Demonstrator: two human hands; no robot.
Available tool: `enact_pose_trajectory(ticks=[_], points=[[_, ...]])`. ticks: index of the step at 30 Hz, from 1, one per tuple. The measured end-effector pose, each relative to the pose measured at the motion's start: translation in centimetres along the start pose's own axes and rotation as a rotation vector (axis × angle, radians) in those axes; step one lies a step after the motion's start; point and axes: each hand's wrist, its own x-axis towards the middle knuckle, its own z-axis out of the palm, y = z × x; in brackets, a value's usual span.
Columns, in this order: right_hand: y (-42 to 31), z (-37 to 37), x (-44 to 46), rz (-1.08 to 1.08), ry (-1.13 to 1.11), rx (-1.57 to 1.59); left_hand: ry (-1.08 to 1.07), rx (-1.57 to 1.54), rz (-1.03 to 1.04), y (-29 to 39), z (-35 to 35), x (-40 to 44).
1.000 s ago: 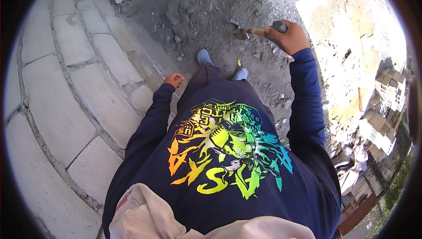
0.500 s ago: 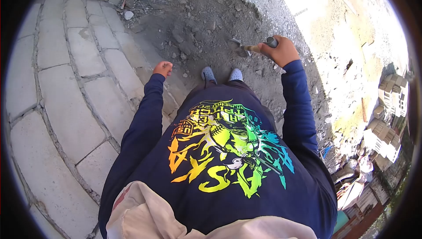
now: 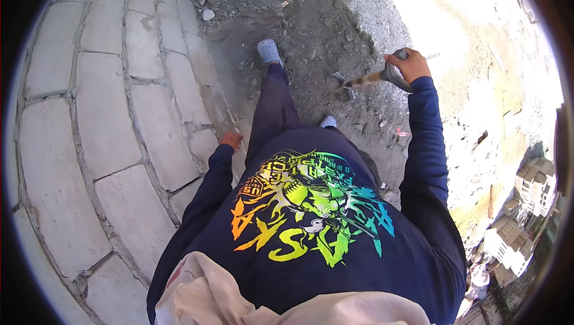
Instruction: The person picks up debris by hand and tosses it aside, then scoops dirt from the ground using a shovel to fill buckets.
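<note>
My right hand point(image 3: 414, 66) is wrapped around the grey D-shaped grip of a shovel point(image 3: 366, 79). A short stretch of wooden shaft leads left from the grip to the metal blade point(image 3: 341, 87), which is over the grey dirt. My left hand point(image 3: 232, 140) hangs beside my left thigh, near the block wall. Its fingers look curled in, with nothing visible in them. My left foot, in a light blue clog point(image 3: 269, 51), is forward on the dirt; the other clog point(image 3: 328, 122) shows partly at my right.
A concrete block wall point(image 3: 107, 104) runs along my left. Gravel point(image 3: 382, 20) borders the dug dirt point(image 3: 299, 20) ahead, with a white stone point(image 3: 208, 15) near the wall. Stacked blocks point(image 3: 534, 186) stand at the right, past sunlit ground.
My left foot has stepped forward. My right hand and the shovel have moved right, and the grip shows more fully. My left hand has swung back toward my body.
</note>
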Motion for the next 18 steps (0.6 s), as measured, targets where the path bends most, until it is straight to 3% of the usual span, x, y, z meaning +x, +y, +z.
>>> enact_pose_trajectory(ticks=[10,18], points=[[-3.7,1.2,0.7,-0.026,-0.03,-0.112,-0.03,-0.022,0.062,-1.0,3.6,-1.2],[-5.3,1.7,0.3,0.006,-0.021,-0.111,-0.122,0.087,0.192,4.3,2.8,3.6]])
